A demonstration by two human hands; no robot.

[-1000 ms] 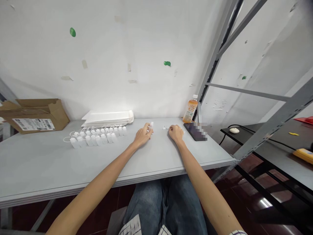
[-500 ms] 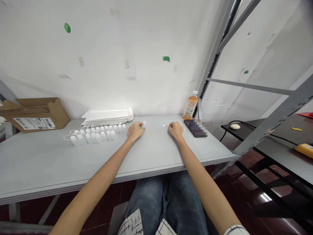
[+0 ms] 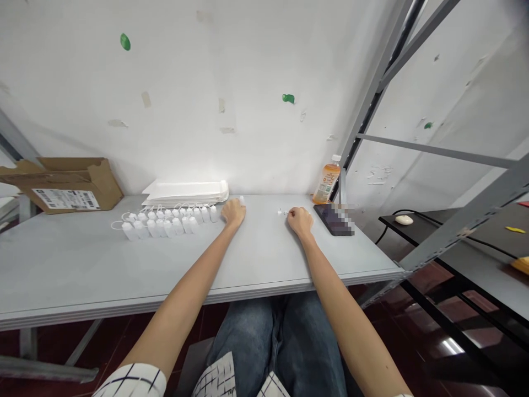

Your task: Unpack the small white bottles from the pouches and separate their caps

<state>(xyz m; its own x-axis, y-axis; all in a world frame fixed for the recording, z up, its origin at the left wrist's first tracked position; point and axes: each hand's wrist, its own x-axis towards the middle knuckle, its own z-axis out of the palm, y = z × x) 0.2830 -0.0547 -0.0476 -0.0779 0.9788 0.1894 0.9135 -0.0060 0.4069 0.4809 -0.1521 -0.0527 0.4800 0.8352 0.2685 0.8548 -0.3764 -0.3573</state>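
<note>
My left hand (image 3: 233,212) is closed around a small white plastic bottle (image 3: 242,200), whose top shows above the fingers. To its left, several similar white bottles (image 3: 177,226) stand in rows, with thin loop straps at their caps. My right hand (image 3: 301,221) rests on the table with thumb and fingers pinched together. Beside its fingertips lies a tiny white part (image 3: 280,212), with another small white bit close against the fingers. Whatever the pinch holds is hidden.
White flat sheets or trays (image 3: 185,190) are stacked against the wall. An opened cardboard box (image 3: 66,184) sits at the far left. On the right are an orange drink bottle (image 3: 328,179) and a dark phone (image 3: 333,220), beside a grey metal rack post (image 3: 372,105).
The bottle in my left hand has turned more upright, and that hand has moved slightly back toward the wall. My right hand stays near the small white parts. The camera view has shifted slightly.
</note>
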